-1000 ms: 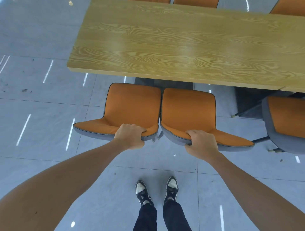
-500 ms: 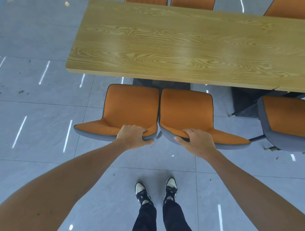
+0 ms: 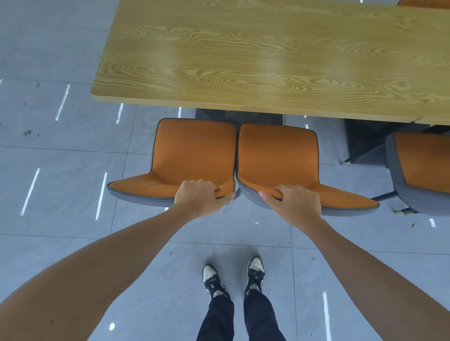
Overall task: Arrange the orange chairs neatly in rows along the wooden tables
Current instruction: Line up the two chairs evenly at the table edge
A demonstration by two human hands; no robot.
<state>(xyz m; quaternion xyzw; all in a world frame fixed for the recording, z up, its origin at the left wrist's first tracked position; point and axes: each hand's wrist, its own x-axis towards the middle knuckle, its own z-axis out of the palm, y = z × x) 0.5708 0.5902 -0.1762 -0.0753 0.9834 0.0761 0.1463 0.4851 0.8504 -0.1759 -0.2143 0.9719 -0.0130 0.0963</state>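
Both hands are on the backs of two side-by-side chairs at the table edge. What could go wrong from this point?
1. The left chair and right chair sit nearly touching; the left hand thumb lies close to that seam and might get pinched.
2. Pushed further, the backrests may knock the wooden table edge.
3. The right chair could crowd the third chair nearby.

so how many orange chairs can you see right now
4. Two padded orange chairs stand side by side at the wooden table's near edge: left chair gripped by the left hand, right chair by the right hand. A third is far right; a sliver of a fourth shows beyond the table. Others may be hidden.
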